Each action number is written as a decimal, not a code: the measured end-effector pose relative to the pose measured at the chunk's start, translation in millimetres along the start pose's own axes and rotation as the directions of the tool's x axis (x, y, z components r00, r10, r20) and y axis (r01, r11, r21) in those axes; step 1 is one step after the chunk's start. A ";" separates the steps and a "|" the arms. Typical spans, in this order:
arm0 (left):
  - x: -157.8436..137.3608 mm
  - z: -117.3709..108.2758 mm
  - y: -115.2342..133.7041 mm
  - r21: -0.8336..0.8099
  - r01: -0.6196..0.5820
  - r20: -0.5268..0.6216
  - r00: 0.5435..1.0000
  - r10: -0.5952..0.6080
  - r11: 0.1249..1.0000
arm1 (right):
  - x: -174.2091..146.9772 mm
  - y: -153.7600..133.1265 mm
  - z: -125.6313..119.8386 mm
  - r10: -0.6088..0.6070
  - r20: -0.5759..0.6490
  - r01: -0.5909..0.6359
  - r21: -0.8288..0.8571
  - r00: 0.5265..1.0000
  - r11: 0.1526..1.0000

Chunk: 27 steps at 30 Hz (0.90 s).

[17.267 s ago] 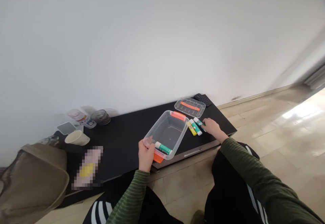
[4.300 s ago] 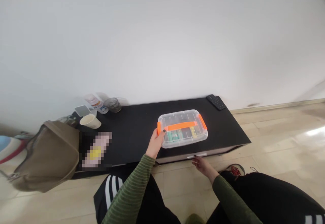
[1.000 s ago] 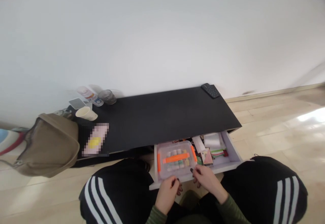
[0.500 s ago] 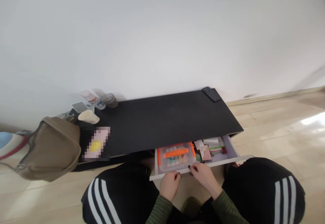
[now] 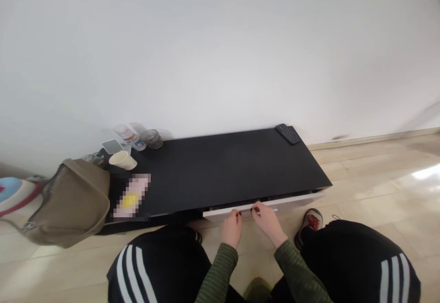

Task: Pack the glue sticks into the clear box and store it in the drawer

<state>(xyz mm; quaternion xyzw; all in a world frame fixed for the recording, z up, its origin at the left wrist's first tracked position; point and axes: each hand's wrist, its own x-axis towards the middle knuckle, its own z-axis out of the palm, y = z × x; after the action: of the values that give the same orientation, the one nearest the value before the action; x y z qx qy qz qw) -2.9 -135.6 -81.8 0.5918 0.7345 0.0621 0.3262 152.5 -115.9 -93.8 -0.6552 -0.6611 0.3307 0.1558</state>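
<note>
A white-fronted drawer point(image 5: 295, 201) stands slightly pulled out under the top of a low black cabinet point(image 5: 233, 165). Only a dark, narrow gap shows above its front, so the contents are hidden. My left hand point(image 5: 232, 228) is closed at the middle of the drawer front, fingertips curled on the handle. Just to its right, my right hand point(image 5: 269, 220) also grips there in a pinch. A short strip of the pale drawer handle point(image 5: 275, 210) shows beside my right fingers; the rest is covered.
On the cabinet's left are a paper cup point(image 5: 123, 160), a spray can point(image 5: 129, 137), a dark glass point(image 5: 151, 138), a small mirror-like panel point(image 5: 112, 146) and a blurred pink item point(image 5: 132, 196). A brown bag point(image 5: 77, 197) adjoins them. A black keyboard-like object point(image 5: 288, 134) lies back right. My knees flank the drawer.
Both hands have moved forward with the drawer, which has slid most of the way in. The orange-latched box and small items inside are now out of sight.
</note>
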 end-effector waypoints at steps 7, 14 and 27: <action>14.0 -4.6 6.2 -0.118 -0.047 -0.011 0.999 0.046 0.992 | 16.1 9.3 10.7 -0.099 -0.007 0.098 -0.017 0.995 0.995; 7.6 5.0 2.1 -0.044 -0.050 0.067 0.996 0.053 0.998 | 8.2 6.6 7.0 -0.119 0.081 0.125 -0.070 0.990 0.990; -73.8 -106.1 12.2 -0.989 -0.095 -0.133 0.199 0.971 -0.116 | -84.9 -64.8 -128.8 -0.851 0.028 0.272 0.942 0.524 0.198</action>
<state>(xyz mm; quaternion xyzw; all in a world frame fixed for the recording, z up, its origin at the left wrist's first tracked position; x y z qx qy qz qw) -45.0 -167.9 36.7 0.5248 -0.0624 0.3730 0.7626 193.3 -163.2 61.4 -0.0373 -0.6112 0.6959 0.3751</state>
